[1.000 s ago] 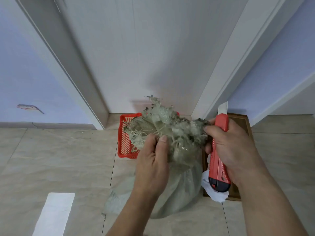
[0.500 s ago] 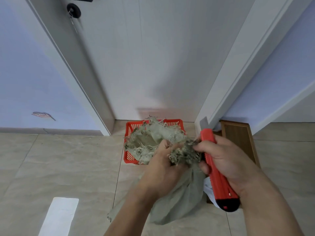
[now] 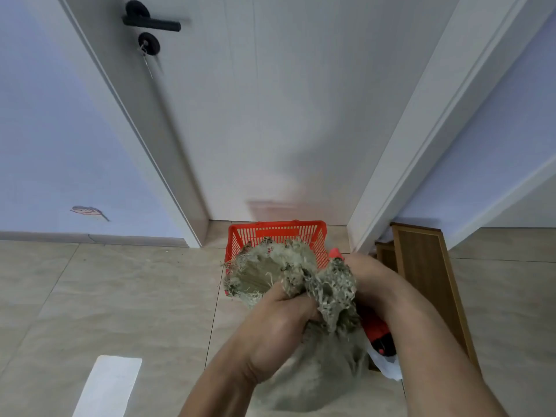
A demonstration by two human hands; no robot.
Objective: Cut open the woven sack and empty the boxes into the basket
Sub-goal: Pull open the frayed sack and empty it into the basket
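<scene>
My hands bunch the sack (image 3: 301, 272) at center; the basket (image 3: 276, 233) sits behind at twelve o'clock, boards (image 3: 427, 281) at three.

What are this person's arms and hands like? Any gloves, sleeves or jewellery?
Both forearms are bare as far as the picture shows: no sleeves, gloves, watch or bracelets. The left hand and right hand show no rings, though most fingers are hidden.
</scene>
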